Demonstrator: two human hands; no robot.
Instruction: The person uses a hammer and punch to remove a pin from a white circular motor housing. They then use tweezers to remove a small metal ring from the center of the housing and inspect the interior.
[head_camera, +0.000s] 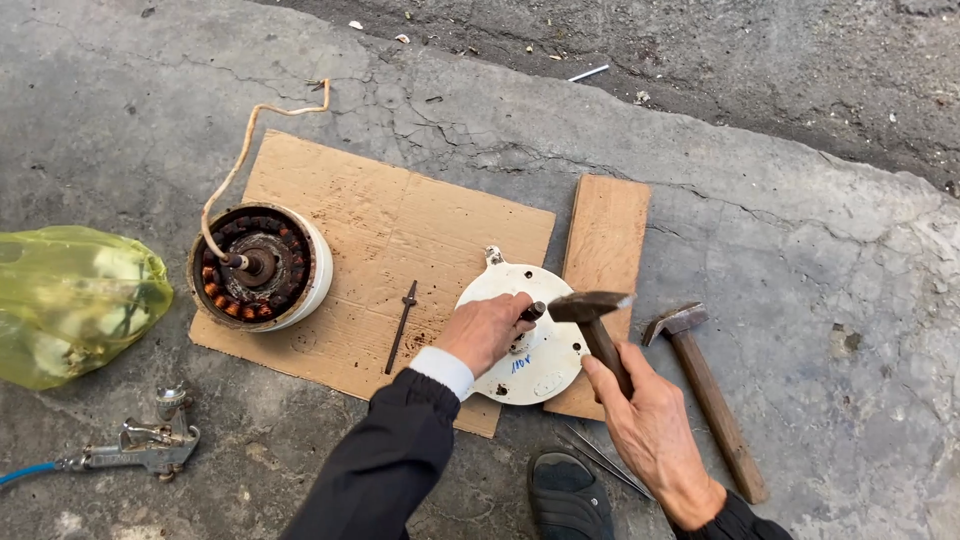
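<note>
On the cracked concrete floor (800, 230), the left hand (487, 330) pinches a short metal punch (532, 311) upright on the white round cover plate (535, 345) while the right hand (650, 425) grips a hammer (592, 315) beside it, so a glancing blow could strike those fingers; the only package, a yellow plastic bag (75, 300), lies far left of the plate

spare hammer (706, 398) | motor stator (260, 267) | yellow bag (75, 300) | air blow gun (140, 444)

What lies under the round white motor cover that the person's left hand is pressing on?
The white motor cover rests partly on brown cardboard and partly on a wooden board. Whatever lies directly beneath it is hidden by the cover and the left hand.
</note>
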